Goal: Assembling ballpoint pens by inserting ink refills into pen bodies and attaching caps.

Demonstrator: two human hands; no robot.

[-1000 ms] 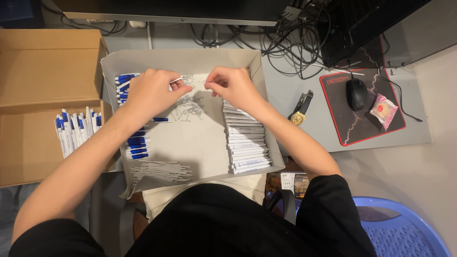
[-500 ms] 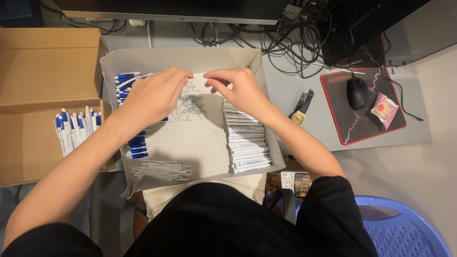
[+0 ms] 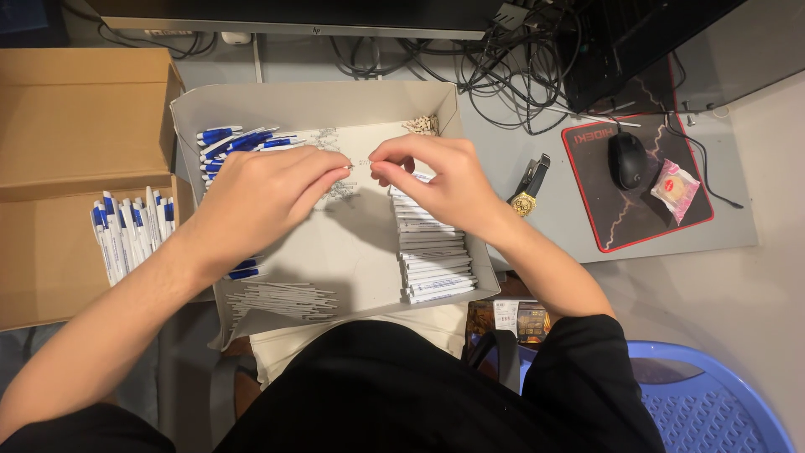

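Pen assembly looks mid-step: the left hand [image 3: 260, 197] and right hand [image 3: 436, 180], fingertips pinched nearly closed, meet over the shallow grey tray [image 3: 352, 252], seemingly on a small part too tiny to identify. Joining it calls for fine alignment. Slim white barrels [image 3: 436, 256] lie stacked beside glossy blue-and-white pens [image 3: 239, 141]

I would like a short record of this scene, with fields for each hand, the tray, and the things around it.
left hand: over the grey tray, fingertips pinching a small thin part that is too small to identify
right hand: facing the left hand, fingertips pinched at the same spot
tray contents: blue pen parts at back left, white barrels stacked at right, thin white rods at front left
left of tray: cardboard box holding blue and white pens
right of tray: wristwatch, black mouse on a mouse pad
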